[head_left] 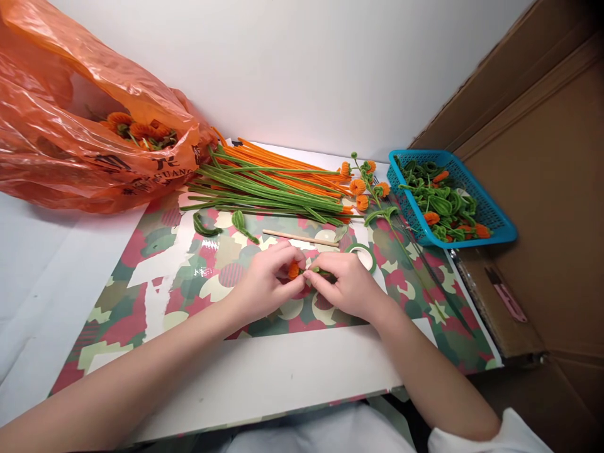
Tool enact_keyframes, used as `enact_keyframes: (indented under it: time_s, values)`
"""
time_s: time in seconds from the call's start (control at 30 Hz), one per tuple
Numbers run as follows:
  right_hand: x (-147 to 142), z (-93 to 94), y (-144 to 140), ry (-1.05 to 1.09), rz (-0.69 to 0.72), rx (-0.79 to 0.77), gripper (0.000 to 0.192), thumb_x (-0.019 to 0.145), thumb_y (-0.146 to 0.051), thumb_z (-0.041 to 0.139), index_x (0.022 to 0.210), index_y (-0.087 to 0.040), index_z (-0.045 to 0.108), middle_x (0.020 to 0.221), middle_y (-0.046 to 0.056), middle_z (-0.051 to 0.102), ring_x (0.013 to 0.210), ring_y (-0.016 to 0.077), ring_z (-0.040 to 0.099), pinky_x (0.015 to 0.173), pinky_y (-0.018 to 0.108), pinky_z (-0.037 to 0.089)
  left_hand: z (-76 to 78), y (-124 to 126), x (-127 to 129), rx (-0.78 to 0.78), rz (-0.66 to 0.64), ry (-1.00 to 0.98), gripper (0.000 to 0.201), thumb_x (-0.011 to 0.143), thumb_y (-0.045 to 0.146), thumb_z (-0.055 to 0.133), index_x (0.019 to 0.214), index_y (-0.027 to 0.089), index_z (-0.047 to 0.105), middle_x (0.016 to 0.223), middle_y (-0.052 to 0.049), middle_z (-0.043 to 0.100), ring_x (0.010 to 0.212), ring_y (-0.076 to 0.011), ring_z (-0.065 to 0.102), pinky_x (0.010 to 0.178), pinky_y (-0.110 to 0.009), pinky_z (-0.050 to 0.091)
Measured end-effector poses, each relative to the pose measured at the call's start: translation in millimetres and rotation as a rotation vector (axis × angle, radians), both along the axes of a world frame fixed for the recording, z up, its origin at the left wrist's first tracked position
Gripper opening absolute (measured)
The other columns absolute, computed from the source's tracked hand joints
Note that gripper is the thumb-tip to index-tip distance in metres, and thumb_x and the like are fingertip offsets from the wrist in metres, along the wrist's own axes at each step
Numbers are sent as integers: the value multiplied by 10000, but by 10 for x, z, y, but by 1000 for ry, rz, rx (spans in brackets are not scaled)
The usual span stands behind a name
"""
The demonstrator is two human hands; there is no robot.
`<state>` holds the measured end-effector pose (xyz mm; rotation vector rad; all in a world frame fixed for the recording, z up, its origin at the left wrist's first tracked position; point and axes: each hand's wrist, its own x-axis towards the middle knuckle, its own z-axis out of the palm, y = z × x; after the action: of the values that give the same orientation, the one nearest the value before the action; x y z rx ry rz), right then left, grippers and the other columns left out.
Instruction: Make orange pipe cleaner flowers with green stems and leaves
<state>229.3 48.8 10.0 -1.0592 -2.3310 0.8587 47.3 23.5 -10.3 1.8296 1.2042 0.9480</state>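
My left hand [267, 280] and my right hand [346, 283] meet at the middle of a patterned board [189, 277]. Between their fingertips is a small orange pipe-cleaner flower [294, 270] with a green stem. The left fingers pinch the orange head and the right fingers pinch the green stem beside it. A roll of green tape [364, 254] lies just behind my right hand. A thin wooden stick [299, 238] lies behind both hands.
A pile of green and orange pipe cleaners [268, 182] lies at the back. A finished flower sprig [368, 189] lies next to a blue basket [495, 217] of parts. An orange plastic bag [70, 113] sits far left. Cardboard [542, 189] walls the right.
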Motion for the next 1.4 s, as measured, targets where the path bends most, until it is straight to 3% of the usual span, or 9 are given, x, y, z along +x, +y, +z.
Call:
enact_keyframes:
  time_s: [0.17,0.27,0.4,0.5,0.6,0.73,0.83,1.13,1.4]
  values:
    - [91,45,50,-15,137,-4,256,867,-147,551,612,-163,569,589,-16,572,564,100,471,568,233,357,12,11,-14,118,-90,77,61,824,150,539,772,180,549,740,8,501,702,-130,446,629,-233,391]
    - [135,83,70,-10,173,-10,191,882,-180,571,701,-169,631,692,7,632,640,116,540,608,231,406,25,25,-32,89,-121,70,58,837,194,557,783,176,565,746,5,505,706,-129,450,617,-232,390]
    - [162,97,78,26,205,69,48,851,-169,616,837,-181,660,811,32,672,757,153,591,675,259,455,50,37,-52,-227,-179,-102,51,815,212,579,801,171,551,763,10,511,646,-105,474,541,-210,407]
    - [161,88,84,110,197,121,163,820,-74,569,894,-191,654,825,22,683,762,148,604,696,265,479,86,50,-57,-537,-220,-339,109,810,241,608,827,175,524,736,29,509,636,-97,509,577,-224,482]
    - [154,94,90,205,149,306,222,819,-79,561,980,-208,643,959,47,689,897,174,620,796,316,491,130,71,-71,-783,-252,-484,163,793,267,653,817,176,520,707,41,510,638,-94,524,587,-236,533]
    - [131,106,76,181,168,599,162,862,-95,559,840,-225,653,915,33,697,891,179,591,815,348,465,146,92,-113,-1037,-239,-590,180,753,259,698,811,177,549,679,57,503,549,-59,521,548,-206,543]
    - [98,83,53,121,171,701,174,878,-93,550,810,-218,651,818,14,692,835,163,567,799,334,449,138,102,-140,-1174,-242,-645,191,721,242,724,787,173,558,654,65,496,489,-48,519,496,-185,526]
    - [61,29,14,34,159,798,230,879,-108,540,674,-198,592,656,3,619,706,146,485,737,299,420,157,110,-112,-1223,-164,-688,140,709,190,712,736,151,581,643,64,503,459,-33,535,478,-153,548]
    - [60,33,-3,-38,180,796,200,893,-107,520,741,-191,619,645,-16,629,680,124,499,736,291,405,150,96,-107,-1217,-117,-705,112,716,172,688,722,158,577,613,53,507,458,-43,530,461,-152,558]
